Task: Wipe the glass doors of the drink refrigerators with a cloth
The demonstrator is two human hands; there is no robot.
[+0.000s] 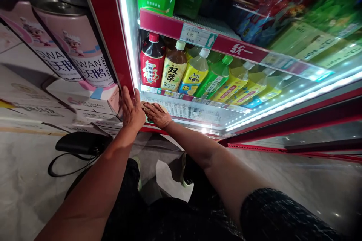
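My left hand (131, 110) rests with its fingers stretched out against the red door frame (124, 56) of a lit drinks cooler. Beside it, my right hand (158, 115) presses a crumpled brownish cloth (145, 106) onto the left end of the cooler's bottom shelf (183, 110); its palm side is hidden. Just above stands a row of drinks: a dark bottle with a red label (152, 64), a brown drink with a yellow label (173, 69), a yellow lemon drink (194, 73) and a green bottle (213, 79).
Pink beer cans (85, 45) and white cartons (82, 96) crowd the left side. An upper shelf edge with a price tag (195, 34) juts over the bottles. A black bag (79, 143) with a strap lies on the floor. The cooler's lower red edge (254, 147) runs rightward.
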